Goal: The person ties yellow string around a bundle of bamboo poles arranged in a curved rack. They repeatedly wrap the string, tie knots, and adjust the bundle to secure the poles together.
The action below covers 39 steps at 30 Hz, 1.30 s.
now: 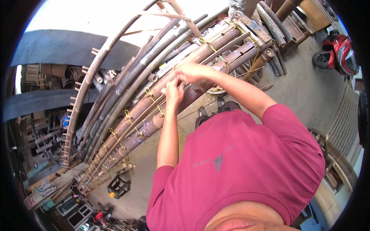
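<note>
Head view: left forearm rises steeply, left hand (174, 93) with fingers bunched; right arm crosses from the right, right hand (190, 72) curled close beside it; cannot tell what either grips; both are at the upper bamboo pole (140, 111), slanting beside a lower pole (147, 127), yellow ties (203, 40) along both; concrete floor (296, 96) beneath; red scooter (344, 56) at right.

Head-worn, facing down — seemingly near.
</note>
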Motion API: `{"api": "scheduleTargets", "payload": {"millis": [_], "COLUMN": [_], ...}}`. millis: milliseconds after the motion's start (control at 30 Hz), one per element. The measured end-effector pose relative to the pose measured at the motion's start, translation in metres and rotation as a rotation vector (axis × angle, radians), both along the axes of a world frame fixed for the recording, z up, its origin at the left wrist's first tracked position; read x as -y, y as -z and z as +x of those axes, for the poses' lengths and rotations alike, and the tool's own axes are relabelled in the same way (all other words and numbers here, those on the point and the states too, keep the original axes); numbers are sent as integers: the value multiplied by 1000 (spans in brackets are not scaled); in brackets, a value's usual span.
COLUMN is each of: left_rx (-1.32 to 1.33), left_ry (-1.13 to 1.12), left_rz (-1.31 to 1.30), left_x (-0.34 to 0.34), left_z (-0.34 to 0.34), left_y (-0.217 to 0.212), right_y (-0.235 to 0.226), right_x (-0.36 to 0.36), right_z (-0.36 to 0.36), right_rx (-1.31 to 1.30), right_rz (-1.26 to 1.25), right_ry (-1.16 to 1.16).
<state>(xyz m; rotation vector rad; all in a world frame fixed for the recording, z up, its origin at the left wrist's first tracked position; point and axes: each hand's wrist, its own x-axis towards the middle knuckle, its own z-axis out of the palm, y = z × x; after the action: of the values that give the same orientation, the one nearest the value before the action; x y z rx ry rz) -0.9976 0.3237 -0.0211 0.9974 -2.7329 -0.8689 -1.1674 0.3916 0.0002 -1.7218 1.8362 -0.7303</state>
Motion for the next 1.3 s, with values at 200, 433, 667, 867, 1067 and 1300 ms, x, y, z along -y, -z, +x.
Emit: {"api": "scheduleTargets", "payload": {"millis": [200,433,667,867,1067,1300], "left_rx": [-13,-150,-236,-281,-258,-167], "left_ry": [-45,-236,-196,-198,-223,-213], "left_rz": [-4,304,322,368,240,93], "left_x": [2,3,5,17,8,1], "left_z": [-1,-11,-9,-7,-16,-15], "left_y": [-5,-5,4,29,20,16], "right_y": [-4,3,15,43,-4,35], "right_x": [16,3,-22,-16,-32,-117], "right_z": [-11,-11,28,36,42,92], "right_rx": [-21,112,45,-128,284,360], "right_rz": [-80,-209,-171,-288,-493,-21], "right_ry": [144,183,460,573,582,93]}}
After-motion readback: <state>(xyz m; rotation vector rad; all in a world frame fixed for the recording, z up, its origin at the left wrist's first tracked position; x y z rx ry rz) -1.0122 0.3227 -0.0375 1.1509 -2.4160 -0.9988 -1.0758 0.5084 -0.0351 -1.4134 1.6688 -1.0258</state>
